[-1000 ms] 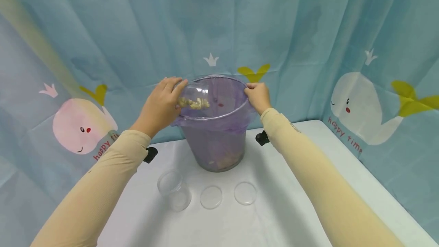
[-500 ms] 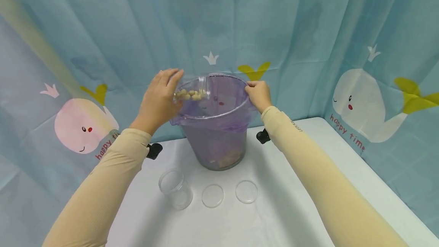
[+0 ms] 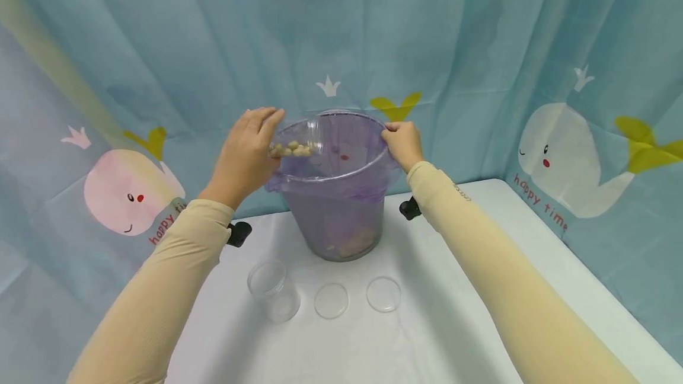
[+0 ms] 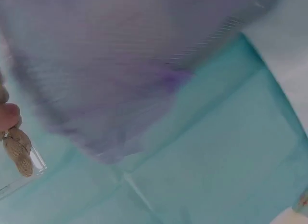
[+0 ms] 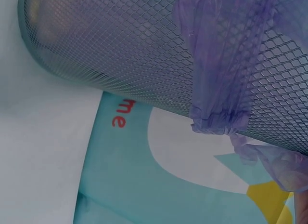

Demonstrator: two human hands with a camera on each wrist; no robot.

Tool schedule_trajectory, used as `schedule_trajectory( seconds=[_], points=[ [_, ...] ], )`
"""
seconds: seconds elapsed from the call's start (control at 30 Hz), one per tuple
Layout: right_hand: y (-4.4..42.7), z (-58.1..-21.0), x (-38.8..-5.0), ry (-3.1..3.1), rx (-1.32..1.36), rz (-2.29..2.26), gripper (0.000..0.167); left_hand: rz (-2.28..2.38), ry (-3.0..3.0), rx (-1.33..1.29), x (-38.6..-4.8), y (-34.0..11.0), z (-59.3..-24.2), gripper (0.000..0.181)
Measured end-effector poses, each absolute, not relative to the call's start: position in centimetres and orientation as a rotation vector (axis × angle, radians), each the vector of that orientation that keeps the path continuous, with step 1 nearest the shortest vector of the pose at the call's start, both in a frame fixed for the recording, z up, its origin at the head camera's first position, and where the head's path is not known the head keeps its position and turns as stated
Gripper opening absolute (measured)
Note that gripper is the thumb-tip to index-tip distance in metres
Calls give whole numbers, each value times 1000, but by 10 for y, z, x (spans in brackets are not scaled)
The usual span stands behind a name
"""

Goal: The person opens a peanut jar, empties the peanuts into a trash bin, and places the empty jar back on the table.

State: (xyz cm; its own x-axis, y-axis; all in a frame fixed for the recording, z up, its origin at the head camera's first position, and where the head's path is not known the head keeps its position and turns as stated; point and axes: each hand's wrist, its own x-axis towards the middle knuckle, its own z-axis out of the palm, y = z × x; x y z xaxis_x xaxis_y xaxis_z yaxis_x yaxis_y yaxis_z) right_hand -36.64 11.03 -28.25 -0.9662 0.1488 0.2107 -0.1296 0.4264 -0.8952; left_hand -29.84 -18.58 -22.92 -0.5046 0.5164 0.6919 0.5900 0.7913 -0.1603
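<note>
In the head view my left hand (image 3: 242, 150) grips a clear plastic jar (image 3: 304, 132) lying sideways over the left rim of a bin. Its mouth faces right, and several unshelled peanuts (image 3: 293, 149) lie along its lower side. The mesh bin (image 5: 130, 46) stands upright, lined with a purple plastic bag (image 3: 349, 189) folded out over the rim. At the right rim my right hand (image 3: 404, 144) pinches the bag and edge. Peanuts (image 4: 19, 151) and a fingertip show at the left of the left wrist view; most of the jar is cut off there.
An uncovered clear jar (image 3: 274, 292) stands on the white table (image 3: 341, 354) in front of the bin. Two clear round lids (image 3: 331, 301) lie to its right. A blue whale-print curtain (image 3: 240, 34) hangs behind and beside the table.
My left hand has lifted the jar slightly and turned it closer to level, peanuts still inside. My right hand keeps its hold on the rim.
</note>
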Motion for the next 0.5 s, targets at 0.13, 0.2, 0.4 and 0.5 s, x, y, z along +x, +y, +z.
schedule_trajectory(
  seconds=[0.13, 0.2, 0.4, 0.5],
  points=[
    [112, -282, -366, -2428, -29, 1541, 38, -95, -2235, -845, -297, -185, -232, 73],
    [111, -282, -366, -2434, -22, 1527, 38, -107, -2197, -809, -298, -185, -230, 73],
    [112, -283, -366, -2425, -24, 1548, 38, -28, -2202, -876, -300, -182, -231, 71],
    [112, -285, -365, -2426, -35, 1555, 38, -19, -2224, -894, -299, -181, -232, 71]
  ],
)
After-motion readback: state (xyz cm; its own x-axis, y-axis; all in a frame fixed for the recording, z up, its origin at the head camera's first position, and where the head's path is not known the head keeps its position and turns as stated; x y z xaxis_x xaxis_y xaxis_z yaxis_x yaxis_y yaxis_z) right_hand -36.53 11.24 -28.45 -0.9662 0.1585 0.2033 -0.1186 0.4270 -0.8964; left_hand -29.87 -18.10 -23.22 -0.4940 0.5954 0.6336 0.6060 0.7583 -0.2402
